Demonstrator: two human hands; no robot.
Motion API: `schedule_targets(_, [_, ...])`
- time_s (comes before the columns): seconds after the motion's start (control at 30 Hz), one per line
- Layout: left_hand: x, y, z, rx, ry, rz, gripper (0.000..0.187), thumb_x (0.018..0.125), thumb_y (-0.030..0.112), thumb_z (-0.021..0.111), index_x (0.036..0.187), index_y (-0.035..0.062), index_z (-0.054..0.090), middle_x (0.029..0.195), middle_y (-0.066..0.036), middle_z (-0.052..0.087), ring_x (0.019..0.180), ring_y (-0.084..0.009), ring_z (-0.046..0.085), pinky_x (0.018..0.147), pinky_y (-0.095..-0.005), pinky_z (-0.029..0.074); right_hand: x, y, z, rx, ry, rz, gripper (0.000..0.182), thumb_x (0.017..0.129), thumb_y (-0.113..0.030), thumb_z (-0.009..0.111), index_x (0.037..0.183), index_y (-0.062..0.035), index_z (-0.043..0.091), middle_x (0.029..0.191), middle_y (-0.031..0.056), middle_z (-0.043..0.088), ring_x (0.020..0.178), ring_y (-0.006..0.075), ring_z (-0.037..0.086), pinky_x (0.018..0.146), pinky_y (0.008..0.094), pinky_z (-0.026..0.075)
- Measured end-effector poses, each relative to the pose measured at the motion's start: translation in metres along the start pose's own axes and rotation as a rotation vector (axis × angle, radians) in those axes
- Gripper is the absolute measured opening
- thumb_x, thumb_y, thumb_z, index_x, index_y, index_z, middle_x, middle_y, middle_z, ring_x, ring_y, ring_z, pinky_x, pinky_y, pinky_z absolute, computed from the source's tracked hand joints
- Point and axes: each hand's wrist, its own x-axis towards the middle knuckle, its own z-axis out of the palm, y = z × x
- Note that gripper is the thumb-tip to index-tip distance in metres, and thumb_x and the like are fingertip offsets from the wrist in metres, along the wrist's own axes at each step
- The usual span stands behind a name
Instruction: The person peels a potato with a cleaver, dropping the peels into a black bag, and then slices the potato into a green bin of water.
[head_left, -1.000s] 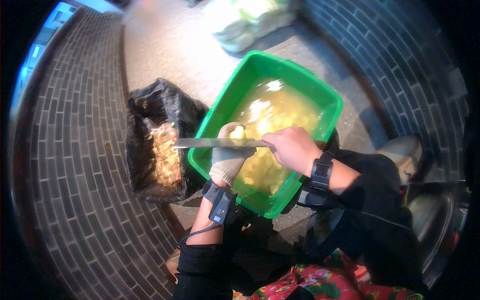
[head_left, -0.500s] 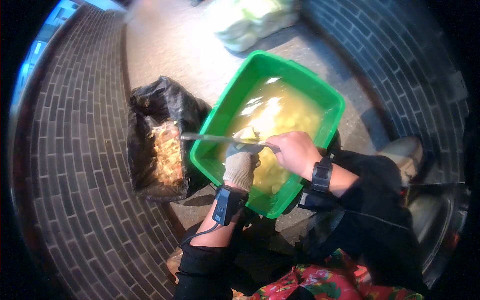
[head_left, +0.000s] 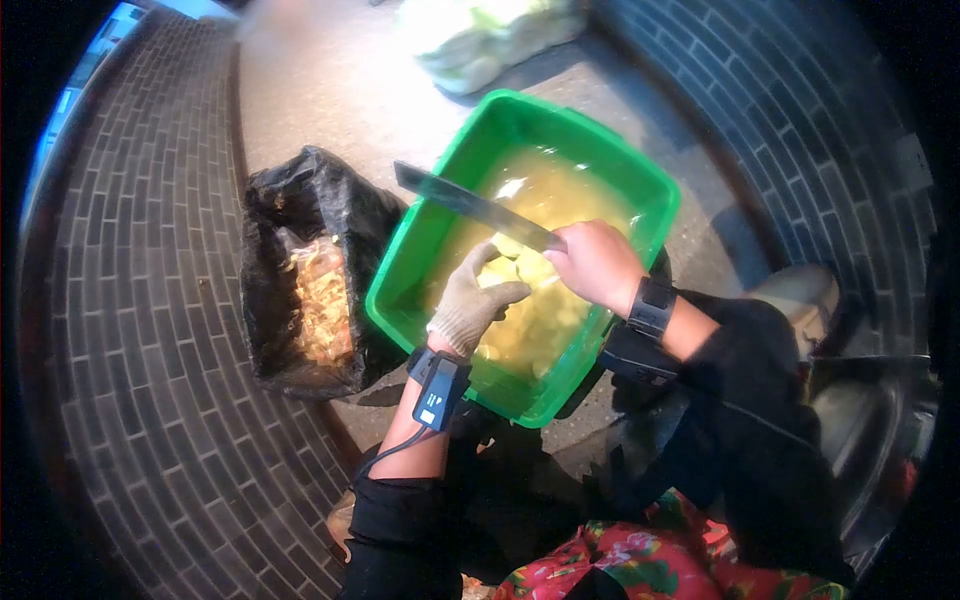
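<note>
My right hand is bare and wrapped round the handle of a large knife. The broad blade points left and away, over the green tub. My left hand wears a light knitted glove and is above the tub, thumb and fingers spread apart. Cut pale-yellow potato pieces lie just beyond its fingers; whether any still touch the glove is hard to see. Cloudy yellowish water fills much of the tub, with several peeled potatoes under it.
Left of the tub stands a black plastic bag with peelings inside. A clear bag of pale green vegetables is on the floor at the back. Brick-pattern walls rise on both sides. A shoe is at right.
My left hand has opened from around a potato, and cut pieces now show by its fingers. The knife has swung so its tip points farther away, its blade turned flatter to view.
</note>
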Motion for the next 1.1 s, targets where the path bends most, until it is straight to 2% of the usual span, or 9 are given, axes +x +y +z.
schedule_targets(0.3, [0.005, -0.005, -0.010, 0.260, 0.122, 0.026, 0.066, 0.073, 0.009, 0.079, 0.131, 0.0023, 0.048, 0.113, -0.008, 0.059, 0.078, -0.0137, 0.060, 0.063, -0.0260, 0.052, 0.004, 0.003, -0.014, 0.025, 0.002, 0.077, 0.016, 0.082, -0.017, 0.064, 0.080, -0.0025, 0.070, 0.074, 0.0226, 0.064, 0.074, 0.0402, 0.064, 0.072, 0.0496, 0.051])
schedule_targets(0.4, [0.007, -0.007, -0.017, -0.109, 0.088, 0.108, 0.060, 0.077, 0.000, 0.073, 0.131, 0.0015, 0.047, 0.111, -0.008, 0.060, 0.087, -0.0146, 0.061, 0.073, -0.0269, 0.055, 0.004, 0.006, -0.016, 0.069, 0.064, -0.028, 0.017, 0.082, -0.018, 0.064, 0.081, -0.0022, 0.070, 0.072, 0.0218, 0.064, 0.072, 0.0408, 0.063, 0.070, 0.0500, 0.050])
schedule_targets(0.53, [0.009, -0.008, -0.031, -0.297, 0.082, 0.056, 0.061, 0.076, -0.002, 0.073, 0.132, 0.0014, 0.047, 0.112, -0.007, 0.059, 0.085, -0.0140, 0.061, 0.070, -0.0250, 0.053, 0.002, -0.001, -0.016, 0.116, -0.078, -0.048, 0.018, 0.083, -0.021, 0.062, 0.083, -0.0055, 0.070, 0.071, 0.0203, 0.064, 0.071, 0.0405, 0.063, 0.069, 0.0496, 0.050])
schedule_targets(0.6, [0.008, -0.006, -0.032, -0.395, 0.068, 0.050, 0.066, 0.070, -0.002, 0.076, 0.130, 0.0016, 0.050, 0.104, -0.006, 0.062, 0.084, -0.0126, 0.061, 0.068, -0.0247, 0.052, -0.001, -0.010, -0.019, 0.106, -0.125, -0.077, 0.018, 0.085, -0.023, 0.060, 0.084, -0.0087, 0.070, 0.072, 0.0196, 0.064, 0.070, 0.0401, 0.063, 0.068, 0.0492, 0.050])
schedule_targets(0.7, [-0.001, 0.005, -0.019, -0.335, 0.174, 0.195, 0.064, 0.073, -0.005, 0.071, 0.133, 0.0006, 0.047, 0.096, -0.004, 0.060, 0.076, -0.0116, 0.059, 0.063, -0.0225, 0.048, -0.005, -0.017, -0.013, 0.127, -0.113, -0.096, 0.017, 0.085, -0.022, 0.059, 0.085, -0.0089, 0.071, 0.073, 0.0199, 0.064, 0.070, 0.0399, 0.063, 0.067, 0.0491, 0.050])
schedule_targets(0.83, [-0.008, 0.013, -0.014, -0.130, 0.234, 0.149, 0.061, 0.074, -0.001, 0.069, 0.132, 0.0016, 0.048, 0.087, -0.003, 0.058, 0.070, -0.0101, 0.055, 0.060, -0.0217, 0.045, -0.007, -0.018, 0.004, 0.097, -0.093, -0.112, 0.016, 0.086, -0.020, 0.058, 0.086, -0.0100, 0.071, 0.074, 0.0198, 0.064, 0.070, 0.0393, 0.063, 0.067, 0.0494, 0.050])
schedule_targets(0.93, [-0.008, 0.000, -0.010, -0.530, 0.036, -0.011, 0.052, 0.078, 0.003, 0.063, 0.129, 0.0037, 0.051, 0.080, 0.001, 0.052, 0.062, -0.0082, 0.048, 0.054, -0.0197, 0.037, -0.008, -0.021, 0.008, 0.099, -0.035, -0.141, 0.015, 0.086, -0.019, 0.058, 0.087, -0.0107, 0.071, 0.074, 0.0194, 0.065, 0.071, 0.0393, 0.064, 0.067, 0.0493, 0.051])
schedule_targets(1.07, [-0.004, -0.006, 0.002, -0.751, 0.006, 0.045, 0.050, 0.081, 0.002, 0.061, 0.129, 0.0040, 0.049, 0.076, 0.002, 0.050, 0.061, -0.0078, 0.046, 0.054, -0.0195, 0.038, -0.010, -0.027, 0.009, 0.120, -0.002, -0.118, 0.015, 0.086, -0.018, 0.057, 0.088, -0.0099, 0.070, 0.075, 0.0196, 0.065, 0.072, 0.0402, 0.064, 0.068, 0.0489, 0.051])
schedule_targets(1.1, [-0.006, -0.002, 0.010, -0.769, 0.102, 0.038, 0.051, 0.082, 0.002, 0.062, 0.131, 0.0040, 0.048, 0.077, 0.002, 0.051, 0.062, -0.0077, 0.048, 0.054, -0.0196, 0.039, -0.011, -0.028, 0.012, 0.119, 0.028, -0.098, 0.015, 0.086, -0.017, 0.057, 0.087, -0.0095, 0.070, 0.075, 0.0201, 0.065, 0.071, 0.0405, 0.064, 0.067, 0.0488, 0.051])
